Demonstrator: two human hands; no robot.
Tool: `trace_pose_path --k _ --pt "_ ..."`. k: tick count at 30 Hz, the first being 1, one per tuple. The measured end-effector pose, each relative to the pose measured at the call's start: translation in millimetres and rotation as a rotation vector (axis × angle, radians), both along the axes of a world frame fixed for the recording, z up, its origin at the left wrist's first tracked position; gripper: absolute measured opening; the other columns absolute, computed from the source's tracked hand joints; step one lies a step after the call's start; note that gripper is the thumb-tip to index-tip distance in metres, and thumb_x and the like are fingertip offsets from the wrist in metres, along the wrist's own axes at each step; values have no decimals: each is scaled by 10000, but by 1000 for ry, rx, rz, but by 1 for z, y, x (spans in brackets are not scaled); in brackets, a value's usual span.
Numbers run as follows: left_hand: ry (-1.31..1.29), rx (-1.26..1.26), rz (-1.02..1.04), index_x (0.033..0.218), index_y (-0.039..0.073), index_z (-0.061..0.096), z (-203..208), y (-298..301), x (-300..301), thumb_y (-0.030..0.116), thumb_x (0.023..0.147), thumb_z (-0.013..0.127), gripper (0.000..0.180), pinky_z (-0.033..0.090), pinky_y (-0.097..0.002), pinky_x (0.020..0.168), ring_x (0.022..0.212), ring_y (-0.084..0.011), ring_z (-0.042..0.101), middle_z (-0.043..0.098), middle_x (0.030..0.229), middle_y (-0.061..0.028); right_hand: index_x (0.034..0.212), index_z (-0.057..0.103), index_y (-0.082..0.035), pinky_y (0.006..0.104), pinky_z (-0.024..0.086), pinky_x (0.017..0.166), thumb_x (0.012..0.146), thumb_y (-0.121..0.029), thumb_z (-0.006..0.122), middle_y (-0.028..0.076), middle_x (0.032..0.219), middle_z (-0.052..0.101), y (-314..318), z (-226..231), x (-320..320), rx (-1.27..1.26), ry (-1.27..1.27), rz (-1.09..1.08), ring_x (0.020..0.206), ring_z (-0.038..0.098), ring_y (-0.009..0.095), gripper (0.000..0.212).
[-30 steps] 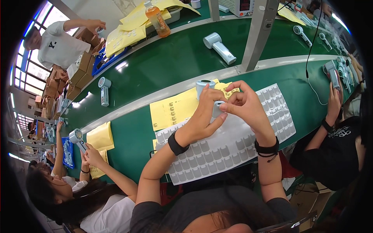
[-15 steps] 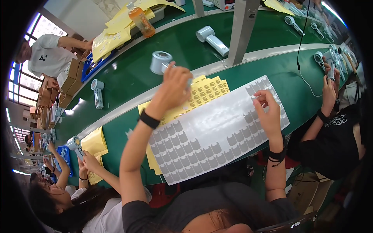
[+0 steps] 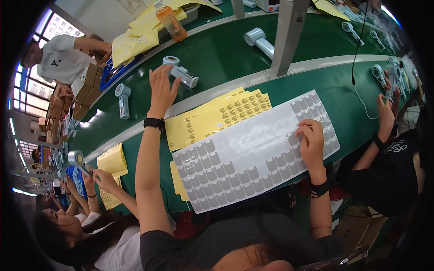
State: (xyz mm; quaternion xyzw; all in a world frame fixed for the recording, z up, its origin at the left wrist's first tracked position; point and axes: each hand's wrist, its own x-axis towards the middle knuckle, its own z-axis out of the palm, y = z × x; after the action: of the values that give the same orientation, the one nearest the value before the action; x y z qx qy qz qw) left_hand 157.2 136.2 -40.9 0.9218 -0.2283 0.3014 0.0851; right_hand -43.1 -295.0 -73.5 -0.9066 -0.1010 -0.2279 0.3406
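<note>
My left hand is open, fingers spread, over the far side of the table. Just beyond its fingertips a pale blue-grey handheld fan with a round head lies on the green belt. Before me a white sheet of grey stickers slants across the table, its middle bare of stickers. My right hand rests over the sheet's right part, fingers bent and closed, tips at a grey sticker. Whether a sticker is between them is hidden. Yellow printed sheets lie beneath the white one.
Further fans lie on the belt, one at the left and one beyond, beside a metal post. A black cable hangs at the right. Co-workers on both sides hold fans. An orange drink bottle stands far back.
The fan that my left hand held now lies on the belt, and that hand has opened and moved left. My right hand has lowered its fingers onto the sticker sheet.
</note>
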Motion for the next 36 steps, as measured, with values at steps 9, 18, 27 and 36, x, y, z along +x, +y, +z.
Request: trace_pose_path --k 9,18,27,36 --pt "260 -10 1197 1240 -32 454 -28 149 -36 326 818 734 621 443 -537 949 1177 -386 508 535 1201 -222 909 639 -3 356 477 830 821 76 575 146 1090 577 18 6 -21 -96 -39 -63 995 573 310 135" --pt "-224 -89 603 1084 -2 615 20 103 -43 212 794 712 374 496 -456 771 852 -377 610 624 928 -169 896 568 -19 338 409 949 818 15 624 122 1114 583 10 9 -19 92 116 -5 1064 552 277 102" --pt "-149 -584 36 911 12 648 67 -64 -87 204 644 900 414 441 -300 618 692 -195 522 559 826 -76 969 550 -31 293 404 955 871 14 636 81 1078 588 4 22 -20 801 353 176 1041 543 160 138" --pt "183 -775 -454 1109 47 482 24 -164 -138 149 653 899 626 437 -459 1048 1097 -298 633 634 1145 -154 1044 521 -26 213 440 779 836 62 665 18 874 584 52 82 -6 992 450 213 812 552 79 268"
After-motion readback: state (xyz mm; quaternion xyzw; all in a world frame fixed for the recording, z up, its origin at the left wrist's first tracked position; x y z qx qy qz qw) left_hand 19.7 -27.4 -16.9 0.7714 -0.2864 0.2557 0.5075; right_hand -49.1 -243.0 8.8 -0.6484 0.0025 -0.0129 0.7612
